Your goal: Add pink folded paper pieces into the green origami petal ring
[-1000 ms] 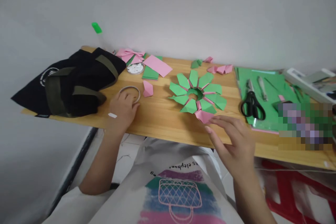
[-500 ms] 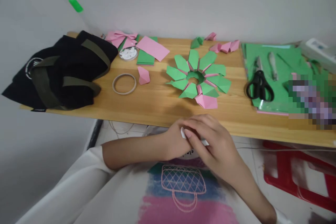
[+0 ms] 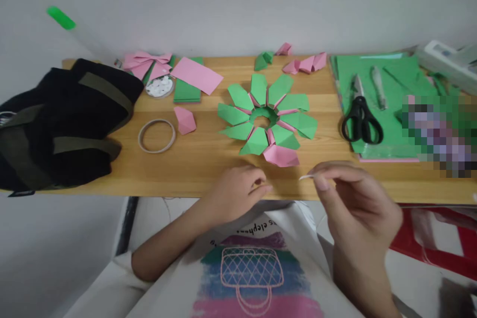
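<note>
A ring of folded green and pink paper pieces [image 3: 268,119] lies in the middle of the wooden table [image 3: 208,164]. My left hand [image 3: 234,194] rests at the table's front edge just below the ring, fingers curled and pinched together. My right hand [image 3: 357,208] is raised to its right, thumb and forefinger pinching a small white strip [image 3: 307,177], likely tape. A roll of tape [image 3: 156,135] and a loose pink folded piece [image 3: 185,120] lie to the left of the ring.
A black bag [image 3: 59,124] fills the table's left end. Pink and green sheets [image 3: 194,79], a pink bow and a small dish of white bits [image 3: 159,86] sit at the back. Black scissors [image 3: 360,119] lie on green paper [image 3: 395,84] at the right. A red stool [image 3: 436,243] stands below.
My left hand left the tape roll and met the right hand at the table edge. The hands have now parted, and the right one has lifted away with a small white strip.
</note>
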Motion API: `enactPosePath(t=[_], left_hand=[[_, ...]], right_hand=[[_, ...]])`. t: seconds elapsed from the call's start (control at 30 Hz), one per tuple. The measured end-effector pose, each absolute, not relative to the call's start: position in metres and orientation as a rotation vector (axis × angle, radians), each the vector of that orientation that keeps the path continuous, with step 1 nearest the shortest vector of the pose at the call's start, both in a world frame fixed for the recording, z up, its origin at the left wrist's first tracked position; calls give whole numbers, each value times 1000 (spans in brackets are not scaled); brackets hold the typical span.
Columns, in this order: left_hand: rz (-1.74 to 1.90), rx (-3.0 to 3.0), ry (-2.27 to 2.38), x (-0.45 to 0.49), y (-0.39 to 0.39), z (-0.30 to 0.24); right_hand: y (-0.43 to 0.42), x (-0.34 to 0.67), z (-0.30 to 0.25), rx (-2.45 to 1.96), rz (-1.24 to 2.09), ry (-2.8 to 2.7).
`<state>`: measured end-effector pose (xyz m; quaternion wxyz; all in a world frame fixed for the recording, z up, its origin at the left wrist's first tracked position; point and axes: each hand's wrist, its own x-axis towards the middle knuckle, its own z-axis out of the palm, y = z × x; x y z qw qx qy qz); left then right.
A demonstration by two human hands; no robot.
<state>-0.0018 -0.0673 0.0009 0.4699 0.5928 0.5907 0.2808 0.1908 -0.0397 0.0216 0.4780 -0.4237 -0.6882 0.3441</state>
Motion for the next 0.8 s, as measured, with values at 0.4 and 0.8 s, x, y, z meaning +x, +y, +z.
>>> enactPosePath(t=[0.4,0.8], left_hand=[[949,653,1247,1,-43,-3],[961,574,1226,8,-28,-2]], right_hand=[[-8,158,-13,-970,210,-2108],[-14,185,-18,-1053,309,-2126]])
